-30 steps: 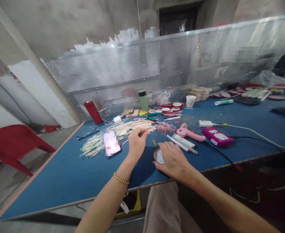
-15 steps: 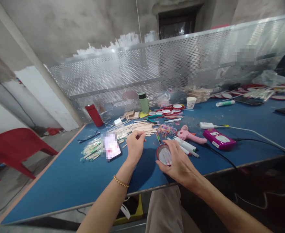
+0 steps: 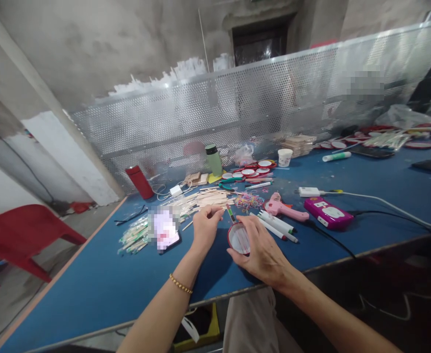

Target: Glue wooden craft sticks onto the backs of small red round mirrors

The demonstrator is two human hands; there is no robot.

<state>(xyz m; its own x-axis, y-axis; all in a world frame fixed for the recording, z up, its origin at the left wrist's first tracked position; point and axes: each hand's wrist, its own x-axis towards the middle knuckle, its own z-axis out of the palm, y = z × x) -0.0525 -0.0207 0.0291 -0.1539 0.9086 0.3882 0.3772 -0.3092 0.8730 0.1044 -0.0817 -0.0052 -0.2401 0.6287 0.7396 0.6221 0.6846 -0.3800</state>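
Observation:
My right hand (image 3: pixel 261 250) grips a small round red-rimmed lid (image 3: pixel 238 238) with a white inside, tilted up just above the blue table (image 3: pixel 90 274). My left hand (image 3: pixel 205 226) hovers beside it with thumb and fingers pinched together; whatever is between them is too small to make out. A pile of wooden craft sticks (image 3: pixel 210 198) lies just beyond my left hand. A phone (image 3: pixel 165 229) with a lit screen rests to the left.
White marker pens (image 3: pixel 276 223), a pink glue gun (image 3: pixel 283 208), a magenta power strip (image 3: pixel 328 213) with cables and coloured rubber bands (image 3: pixel 248 200) lie to the right. Red flask (image 3: pixel 139 182), green bottle (image 3: pixel 213 160), more red lids (image 3: pixel 252 172) stand by the perforated metal screen. A red chair (image 3: pixel 20 235) stands left.
My right hand has lifted the red-rimmed lid off the table and tilted it toward my left hand. The left hand stays pinched near the sticks.

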